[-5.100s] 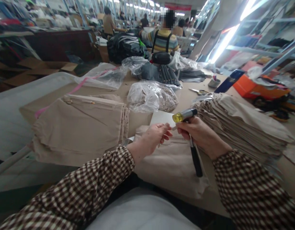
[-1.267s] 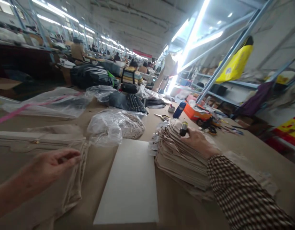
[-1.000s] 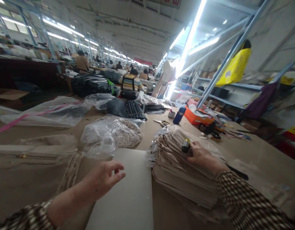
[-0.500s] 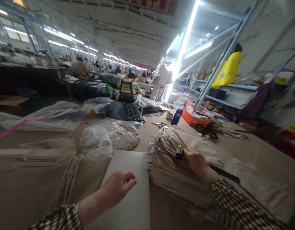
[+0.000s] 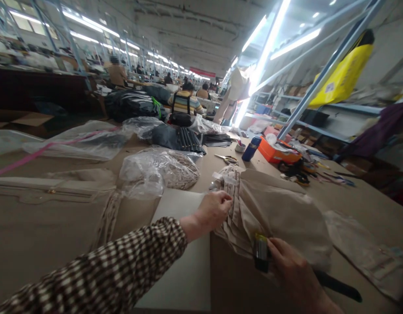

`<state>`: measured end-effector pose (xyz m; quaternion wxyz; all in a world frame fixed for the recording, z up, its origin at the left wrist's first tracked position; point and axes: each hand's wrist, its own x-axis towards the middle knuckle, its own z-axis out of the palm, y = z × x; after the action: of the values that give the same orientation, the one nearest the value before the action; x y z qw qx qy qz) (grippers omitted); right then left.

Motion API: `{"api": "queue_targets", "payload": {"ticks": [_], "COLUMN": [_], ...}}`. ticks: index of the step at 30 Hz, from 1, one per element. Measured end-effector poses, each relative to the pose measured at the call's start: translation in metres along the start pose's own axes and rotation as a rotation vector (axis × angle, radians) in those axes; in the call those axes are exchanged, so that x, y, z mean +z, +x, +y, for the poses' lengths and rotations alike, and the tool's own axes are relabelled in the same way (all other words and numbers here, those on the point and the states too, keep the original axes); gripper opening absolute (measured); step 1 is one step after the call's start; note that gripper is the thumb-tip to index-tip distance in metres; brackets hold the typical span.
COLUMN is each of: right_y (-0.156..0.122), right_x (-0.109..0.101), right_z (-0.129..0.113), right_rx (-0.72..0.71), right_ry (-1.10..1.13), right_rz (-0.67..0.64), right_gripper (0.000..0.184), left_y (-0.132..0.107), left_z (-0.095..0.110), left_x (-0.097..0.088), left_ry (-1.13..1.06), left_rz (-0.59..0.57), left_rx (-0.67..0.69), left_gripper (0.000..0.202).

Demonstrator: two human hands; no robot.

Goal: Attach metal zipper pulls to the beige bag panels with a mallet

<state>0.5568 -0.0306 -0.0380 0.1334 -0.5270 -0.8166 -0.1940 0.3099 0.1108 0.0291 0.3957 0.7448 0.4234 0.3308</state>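
Observation:
My left hand [image 5: 213, 212] has its fingers curled closed at the left edge of a stack of beige fabric pieces [image 5: 283, 209], seemingly pinching an edge there. The fingertips are partly hidden. My right hand [image 5: 295, 270] is wrapped round a hammer [image 5: 261, 253] with a black handle and a metal head with a yellow end. The hammer head is at the near edge of the stack. Under my left forearm lies a smooth pale board [image 5: 185, 270] on the table.
A plastic-wrapped beige bundle [image 5: 158, 172] lies behind the board. Beige fabric pieces with a zipper [image 5: 51, 209] are on the left. Scissors [image 5: 227, 158], a blue bottle [image 5: 251, 148] and an orange box [image 5: 278, 150] are farther back. Another beige piece [image 5: 365, 248] lies right.
My left hand has moved right and forward from above the board to the stack's edge. My right hand has come nearer with the hammer. The top fabric now appears spread out, and the view has shifted.

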Motion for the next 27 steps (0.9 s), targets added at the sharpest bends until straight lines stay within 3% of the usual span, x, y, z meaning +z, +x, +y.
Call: {"api": "queue_targets", "payload": {"ticks": [3,7,9,12,15,19,23,27], "right_y": [-0.004,0.021,0.044,0.09,0.139,0.185,0.194,0.182], "right_x": [-0.004,-0.033,-0.05,-0.066,-0.06,-0.032,-0.012,-0.033], "right_z": [-0.01,-0.012,-0.007,-0.002,-0.003,-0.004,0.007,0.023], "right_rx": [0.126,0.29,0.321,0.403,0.43,0.446,0.547,0.648], "right_ry": [0.146,0.46,0.523,0.437,0.248,0.041,0.088,0.174], "right_rz": [-0.088,-0.329,-0.284,-0.135,-0.171,-0.265,-0.339,-0.289], "right_gripper": [0.037,0.023,0.018,0.02,0.021,0.027,0.025,0.031], "left_y": [0.02,0.03,0.029,0.022,0.005,-0.033,-0.073,-0.102], "left_z": [0.0,-0.007,-0.008,-0.009,-0.01,-0.019,-0.034,-0.051], "left_x": [0.013,0.023,0.023,0.017,0.008,-0.008,-0.029,-0.055], "left_ry": [0.088,0.138,0.106,0.023,-0.069,-0.183,-0.337,-0.408], "left_rz": [-0.059,-0.113,-0.063,0.026,0.048,-0.008,-0.035,0.017], "left_rx": [-0.004,0.0,-0.014,-0.05,-0.067,-0.111,-0.202,-0.275], "left_gripper": [0.024,0.022,0.024,0.023,0.019,0.02,0.022,0.026]}}
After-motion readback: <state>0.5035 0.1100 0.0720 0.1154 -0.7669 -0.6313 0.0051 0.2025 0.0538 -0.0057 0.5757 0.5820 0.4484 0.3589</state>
